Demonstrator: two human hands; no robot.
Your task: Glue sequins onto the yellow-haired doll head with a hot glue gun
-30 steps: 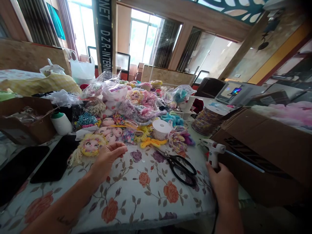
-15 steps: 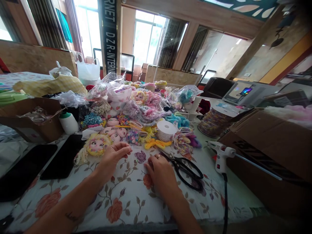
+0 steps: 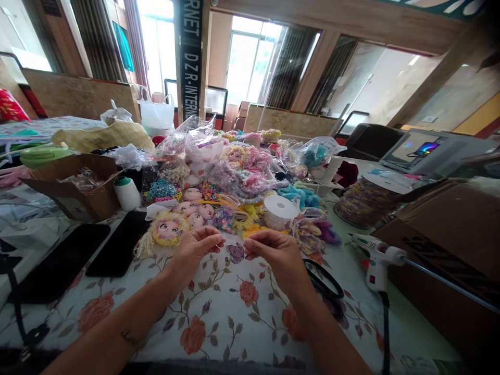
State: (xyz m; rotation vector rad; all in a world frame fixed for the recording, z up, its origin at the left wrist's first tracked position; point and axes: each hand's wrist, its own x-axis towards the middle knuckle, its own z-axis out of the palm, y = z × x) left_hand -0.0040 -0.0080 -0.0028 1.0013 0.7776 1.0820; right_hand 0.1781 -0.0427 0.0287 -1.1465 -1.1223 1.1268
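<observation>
My left hand (image 3: 203, 244) is raised over the flowered tablecloth (image 3: 219, 312), thumb and fingertips pinched together; whatever lies between them is too small to make out. Facing it across a short gap, my right hand (image 3: 273, 252) makes a similar pinch, its content also too fine to see. Just left of my left hand lies a doll head (image 3: 167, 229) with yellow yarn hair. Behind my hands are several bare doll faces (image 3: 186, 208) and a white spool (image 3: 280, 211). The black-handled scissors (image 3: 326, 278) lie partly hidden under my right wrist.
A white glue gun (image 3: 377, 260) with a cord stands at the right, before a cardboard box (image 3: 449, 250). Two black phones (image 3: 117, 245) lie at the left, near a thread cone (image 3: 127, 194) and an open carton (image 3: 82, 192). Colourful yarn (image 3: 242, 174) is heaped behind.
My right hand has lifted from the cloth beside the scissors and come up level with my left, fingers now pinched. The camera view has swung slightly left.
</observation>
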